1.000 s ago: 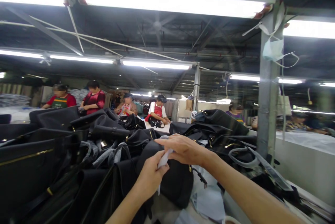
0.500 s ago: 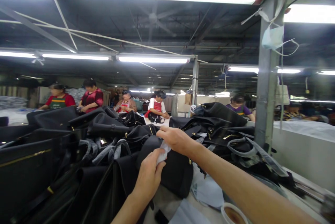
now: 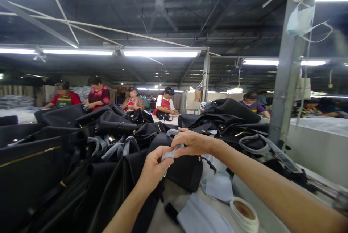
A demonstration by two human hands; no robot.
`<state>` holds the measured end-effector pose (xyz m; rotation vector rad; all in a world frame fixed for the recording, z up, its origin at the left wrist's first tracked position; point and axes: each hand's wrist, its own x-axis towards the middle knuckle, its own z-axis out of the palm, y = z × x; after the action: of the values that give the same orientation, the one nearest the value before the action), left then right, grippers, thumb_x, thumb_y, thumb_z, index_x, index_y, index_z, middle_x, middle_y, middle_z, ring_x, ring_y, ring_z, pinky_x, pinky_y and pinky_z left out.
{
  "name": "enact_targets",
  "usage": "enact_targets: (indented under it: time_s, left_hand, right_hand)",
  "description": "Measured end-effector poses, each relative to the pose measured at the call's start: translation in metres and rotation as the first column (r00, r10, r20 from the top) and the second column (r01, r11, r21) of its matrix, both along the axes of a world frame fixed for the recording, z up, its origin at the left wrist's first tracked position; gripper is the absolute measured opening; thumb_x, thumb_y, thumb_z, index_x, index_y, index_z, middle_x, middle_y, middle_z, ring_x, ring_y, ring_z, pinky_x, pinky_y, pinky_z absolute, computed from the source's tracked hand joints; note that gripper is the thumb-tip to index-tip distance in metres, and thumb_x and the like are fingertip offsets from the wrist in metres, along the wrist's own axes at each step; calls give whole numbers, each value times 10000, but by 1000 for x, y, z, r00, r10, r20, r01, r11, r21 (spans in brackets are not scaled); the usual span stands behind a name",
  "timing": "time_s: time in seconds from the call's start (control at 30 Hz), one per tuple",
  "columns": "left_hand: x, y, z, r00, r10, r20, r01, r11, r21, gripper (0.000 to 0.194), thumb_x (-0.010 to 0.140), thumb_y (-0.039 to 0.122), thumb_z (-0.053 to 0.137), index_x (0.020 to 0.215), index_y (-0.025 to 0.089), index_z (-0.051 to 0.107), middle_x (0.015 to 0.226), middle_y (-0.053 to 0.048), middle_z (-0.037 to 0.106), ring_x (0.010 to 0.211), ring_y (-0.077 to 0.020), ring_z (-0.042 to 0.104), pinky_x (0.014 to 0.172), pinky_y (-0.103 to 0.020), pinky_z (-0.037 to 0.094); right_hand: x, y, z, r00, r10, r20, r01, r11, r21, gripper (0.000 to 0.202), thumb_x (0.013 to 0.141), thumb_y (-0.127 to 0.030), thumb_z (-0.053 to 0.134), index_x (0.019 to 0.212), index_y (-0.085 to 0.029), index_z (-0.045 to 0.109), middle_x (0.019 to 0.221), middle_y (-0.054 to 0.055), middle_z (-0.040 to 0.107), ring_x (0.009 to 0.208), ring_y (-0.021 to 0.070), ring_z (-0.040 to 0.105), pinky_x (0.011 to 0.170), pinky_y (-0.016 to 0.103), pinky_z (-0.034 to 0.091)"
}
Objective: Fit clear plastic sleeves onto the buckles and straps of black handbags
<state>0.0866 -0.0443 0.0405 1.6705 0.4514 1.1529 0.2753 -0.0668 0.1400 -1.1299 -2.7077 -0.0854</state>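
Both of my hands meet over a black bag (image 3: pixel 187 175) at the middle of the table. My left hand (image 3: pixel 154 169) pinches a pale grey wrapping (image 3: pixel 169 155), thumb on top and fingers curled beneath. From the right, my right hand (image 3: pixel 191 143) grips the same wrapping a little farther up, its fingers bent down over it. The wrapping looks thin and crinkled; whether a strap runs inside it I cannot tell. Just beyond my right fingers a wrapped handle (image 3: pixel 173 132) shows. A black strap with a small buckle (image 3: pixel 210 166) lies to the right.
Black bags (image 3: pixel 29 156) with gold zips crowd the left and back. Light grey sheets (image 3: pixel 202 215) and a white tub with brown contents (image 3: pixel 244 213) lie in front. A metal post (image 3: pixel 285 73) rises at the right. Several co-workers (image 3: pixel 164 104) work behind.
My right hand has come down and closer to my left, its fingers now folded over the wrapping. The view has tilted down slightly, showing more of the tub and grey sheets.
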Motion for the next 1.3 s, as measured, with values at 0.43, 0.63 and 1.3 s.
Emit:
enact_targets:
  time_s: [0.43, 0.63, 1.3]
  left_hand:
    - [-3, -2, 1, 986, 108, -127, -112, 993, -24, 238, 734, 391, 641, 789, 163, 599, 683, 4, 551, 598, -136, 498, 545, -245, 386]
    - [4, -14, 3, 786, 597, -164, -401, 693, 599, 108, 787, 127, 542, 713, 190, 590, 877, -24, 540, 811, -166, 531, 733, -286, 388]
    - [0, -8, 15, 987, 103, -126, -95, 993, 64, 331, 693, 358, 699, 621, 188, 425, 526, 80, 377, 477, -61, 326, 449, -176, 242]
  right_hand:
    - [6, -9, 0, 995, 3, 101, -12, 996, 83, 121, 918, -252, 606, 853, -196, 691, 859, 27, 665, 925, 206, 616, 1101, 612, 184]
    - [6, -2, -4, 984, -10, 178, -17, 988, 154, 127, 911, -287, 626, 841, -204, 693, 843, 30, 674, 931, 223, 617, 1066, 579, 248]
    - [4, -8, 5, 979, -23, 201, 8, 997, 76, 124, 878, -297, 680, 804, -201, 706, 832, 22, 674, 922, 227, 627, 1071, 563, 238]
